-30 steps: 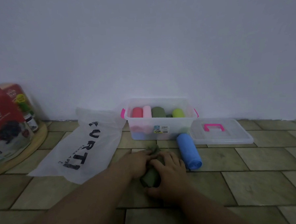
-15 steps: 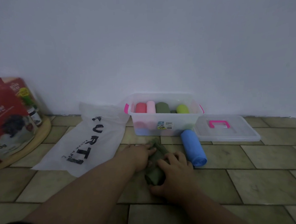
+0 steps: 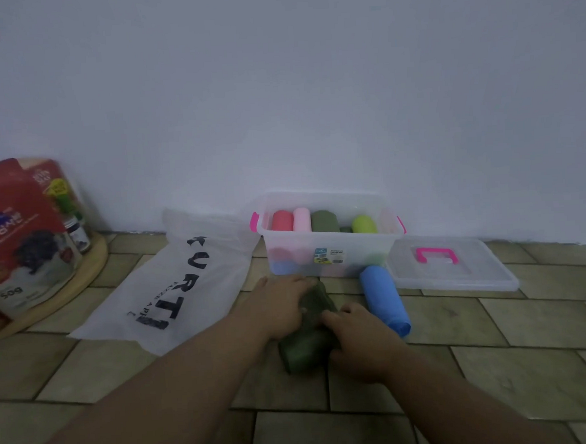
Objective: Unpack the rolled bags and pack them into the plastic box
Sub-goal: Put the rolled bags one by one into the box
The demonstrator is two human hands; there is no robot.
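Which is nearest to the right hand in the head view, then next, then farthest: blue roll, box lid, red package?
From the right hand:
1. Blue roll, just beside it on the right.
2. Box lid, farther right, beside the box.
3. Red package, far left by the wall.

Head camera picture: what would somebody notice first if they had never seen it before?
Probably the clear plastic box by the wall, with red, pink, dark green and lime rolls lined up inside. In front of it, the left hand and right hand press on a dark green roll on the tiled floor. A blue roll lies just right of them, beside the box's lid.
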